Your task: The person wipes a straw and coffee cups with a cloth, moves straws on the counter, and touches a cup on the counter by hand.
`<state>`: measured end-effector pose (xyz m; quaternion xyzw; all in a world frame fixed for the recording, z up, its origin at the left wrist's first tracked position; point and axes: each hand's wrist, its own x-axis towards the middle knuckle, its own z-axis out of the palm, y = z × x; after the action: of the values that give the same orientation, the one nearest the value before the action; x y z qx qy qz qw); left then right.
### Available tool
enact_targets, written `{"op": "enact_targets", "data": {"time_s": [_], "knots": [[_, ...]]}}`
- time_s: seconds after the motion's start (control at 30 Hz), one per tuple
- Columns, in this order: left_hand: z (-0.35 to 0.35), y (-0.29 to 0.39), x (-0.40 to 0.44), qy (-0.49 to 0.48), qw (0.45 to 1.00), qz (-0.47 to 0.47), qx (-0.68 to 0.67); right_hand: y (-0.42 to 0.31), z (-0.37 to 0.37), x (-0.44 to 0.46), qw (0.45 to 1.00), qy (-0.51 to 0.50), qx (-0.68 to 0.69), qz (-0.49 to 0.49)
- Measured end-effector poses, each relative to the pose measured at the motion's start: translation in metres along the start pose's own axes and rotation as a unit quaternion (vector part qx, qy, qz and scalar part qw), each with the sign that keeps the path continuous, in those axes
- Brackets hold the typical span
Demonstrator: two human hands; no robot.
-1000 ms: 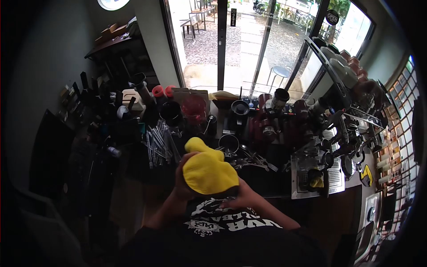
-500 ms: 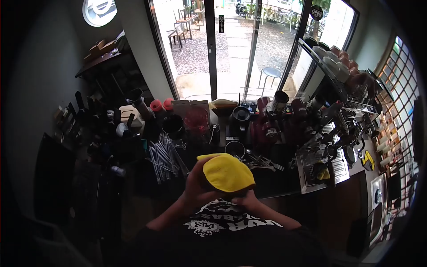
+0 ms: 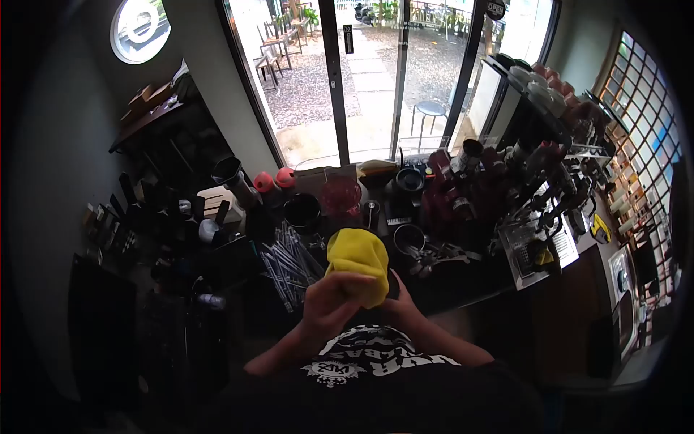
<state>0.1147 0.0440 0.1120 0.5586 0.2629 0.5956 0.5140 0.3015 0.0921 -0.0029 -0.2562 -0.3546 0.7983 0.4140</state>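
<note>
A yellow cloth is bunched up in front of my chest, over the counter's near edge. My left hand has its fingers wrapped round the lower part of the cloth. On the cloth's right side, my right hand is closed round a dark object, mostly hidden by the cloth; what it is cannot be made out. Just beyond the hands lie a bundle of long metallic sticks on the left and a pile of cutlery on the right, beside a round dark container.
A red container and a black cup stand at the back of the counter. Dark red machines are to their right, then a metal drip tray. A wooden knife block stands at the left.
The yellow cloth has turned from lying broad across the top to bunched upright, with my left hand's fingers now over its front. The view has swung to the right.
</note>
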Motion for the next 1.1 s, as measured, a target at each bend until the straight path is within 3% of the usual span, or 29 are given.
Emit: {"op": "enact_targets", "data": {"time_s": [0.07, 0.13, 0.17, 0.23, 0.37, 0.47, 0.53, 0.6, 0.67, 0.7, 0.77, 0.8, 0.83, 0.87, 0.93, 1.03, 1.1], "knots": [[-0.011, -0.003, -0.006, 0.057, 0.997, 0.015, 0.049, 0.030, 0.007, 0.005, 1.000, 0.004, 0.000, -0.008], [-0.025, -0.003, -0.011, 0.096, 0.991, 0.005, 0.094, 0.051, 0.010, 0.007, 0.989, 0.053, 0.056, 0.123], [-0.033, 0.001, -0.012, 0.109, 0.987, -0.004, 0.120, 0.058, 0.012, 0.005, 0.989, 0.056, 0.054, 0.126], [-0.047, 0.002, -0.015, 0.139, 0.984, 0.020, 0.108, 0.066, 0.020, 0.005, 0.966, 0.072, 0.105, 0.226], [-0.099, 0.007, -0.022, 0.140, 0.982, 0.032, 0.119, 0.064, 0.052, -0.008, 0.966, 0.070, 0.106, 0.227], [-0.128, 0.008, -0.026, 0.143, 0.984, 0.028, 0.098, 0.063, 0.068, -0.018, 0.986, 0.086, 0.045, 0.139], [-0.136, 0.008, -0.019, 0.204, 0.973, 0.059, 0.095, 0.080, 0.054, -0.023, 0.967, 0.196, -0.104, 0.124], [-0.134, 0.023, -0.012, 0.221, 0.969, 0.040, 0.101, 0.091, 0.044, -0.030, 0.954, 0.247, -0.151, 0.084], [-0.137, 0.036, -0.010, 0.168, 0.957, 0.047, 0.230, 0.086, 0.057, -0.038, 0.962, 0.260, -0.073, 0.030], [-0.148, 0.042, -0.012, 0.045, 0.944, 0.078, 0.318, 0.086, 0.058, -0.040, 0.964, 0.262, -0.037, 0.008], [-0.157, 0.053, -0.019, -0.157, 0.931, -0.100, 0.315, 0.080, 0.064, -0.031, 0.977, 0.212, -0.010, -0.025], [-0.161, 0.050, -0.021, -0.205, 0.919, -0.121, 0.313, 0.075, 0.069, -0.025, 0.986, 0.152, 0.016, -0.063], [-0.157, 0.049, -0.024, -0.213, 0.921, -0.142, 0.292, 0.070, 0.074, -0.021, 0.990, 0.094, 0.039, -0.099], [-0.151, 0.049, -0.028, -0.220, 0.923, -0.164, 0.270, 0.069, 0.075, -0.019, 0.989, 0.097, 0.041, -0.102], [-0.142, 0.046, -0.033, -0.244, 0.921, -0.180, 0.243, 0.068, 0.077, -0.018, 0.981, 0.122, -0.146, 0.033], [-0.139, 0.026, -0.050, -0.261, 0.931, -0.196, 0.164, 0.073, 0.089, -0.004, 0.978, 0.103, -0.170, 0.060], [-0.134, 0.023, -0.052, -0.237, 0.959, -0.156, 0.026, 0.091, 0.077, 0.006, 0.970, 0.077, -0.216, 0.084]]}}
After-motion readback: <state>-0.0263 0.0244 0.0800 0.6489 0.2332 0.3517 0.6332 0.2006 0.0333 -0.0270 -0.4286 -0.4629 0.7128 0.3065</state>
